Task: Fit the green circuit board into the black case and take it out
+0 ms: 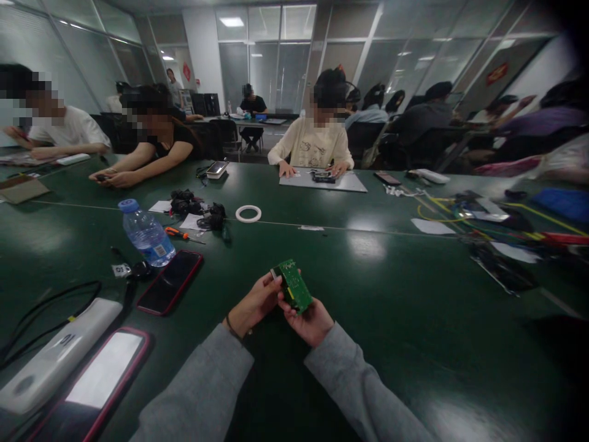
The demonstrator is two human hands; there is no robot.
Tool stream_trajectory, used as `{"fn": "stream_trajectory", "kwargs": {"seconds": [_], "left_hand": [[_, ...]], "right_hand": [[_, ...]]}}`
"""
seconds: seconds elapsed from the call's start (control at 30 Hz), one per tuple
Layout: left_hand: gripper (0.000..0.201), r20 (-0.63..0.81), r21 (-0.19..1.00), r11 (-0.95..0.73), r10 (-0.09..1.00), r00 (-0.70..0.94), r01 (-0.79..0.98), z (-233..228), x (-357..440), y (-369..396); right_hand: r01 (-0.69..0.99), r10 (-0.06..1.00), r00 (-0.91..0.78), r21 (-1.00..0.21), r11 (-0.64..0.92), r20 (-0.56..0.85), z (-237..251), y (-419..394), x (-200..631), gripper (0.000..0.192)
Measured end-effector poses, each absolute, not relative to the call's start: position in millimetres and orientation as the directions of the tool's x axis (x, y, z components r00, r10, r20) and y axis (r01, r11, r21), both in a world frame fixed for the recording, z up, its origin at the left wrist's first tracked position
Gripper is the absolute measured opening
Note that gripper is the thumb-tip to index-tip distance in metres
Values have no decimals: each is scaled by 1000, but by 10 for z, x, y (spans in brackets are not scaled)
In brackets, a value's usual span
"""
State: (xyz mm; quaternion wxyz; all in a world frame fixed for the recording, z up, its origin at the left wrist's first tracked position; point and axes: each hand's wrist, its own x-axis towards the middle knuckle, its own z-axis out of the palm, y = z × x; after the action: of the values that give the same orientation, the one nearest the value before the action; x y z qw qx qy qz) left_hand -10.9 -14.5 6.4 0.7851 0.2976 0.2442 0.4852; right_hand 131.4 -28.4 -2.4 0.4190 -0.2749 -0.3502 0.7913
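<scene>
Both of my hands hold a green circuit board (296,287) tilted above the dark green table (391,344). My left hand (257,299) grips the board's upper left side, its thumb lying near the top corner. From below, my right hand (310,319) supports the lower end, with fingers along the left edge and underneath. Small pale solder points and a yellow part show on the face turned to me. The board's far side is hidden, and so are some of my fingertips.
Left of my hands lie a phone (170,283), a water bottle (146,233), a white power bank (62,353) and another phone (99,380). Beyond are an orange screwdriver (177,232), bundled black cables (210,216) and a white ring (248,213). A person (317,141) sits opposite. Cables clutter the right.
</scene>
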Motion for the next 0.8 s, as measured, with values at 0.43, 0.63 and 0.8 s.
{"fn": "stream_trajectory", "kwargs": {"seconds": [0.43, 0.63, 0.8], "left_hand": [[35, -117, 783, 208, 975, 189, -586, 128, -104, -147], [37, -100, 790, 179, 981, 165, -587, 144, -99, -162], [37, -40, 830, 126, 985, 168, -543, 64, -77, -131]], "right_hand": [[-476, 929, -338, -825, -305, -149, -98, -247, 1209, 48], [-140, 984, -137, -986, 91, 111, -80, -261, 1248, 52], [-8, 972, -154, -984, 180, 179, -62, -219, 1353, 50]]}}
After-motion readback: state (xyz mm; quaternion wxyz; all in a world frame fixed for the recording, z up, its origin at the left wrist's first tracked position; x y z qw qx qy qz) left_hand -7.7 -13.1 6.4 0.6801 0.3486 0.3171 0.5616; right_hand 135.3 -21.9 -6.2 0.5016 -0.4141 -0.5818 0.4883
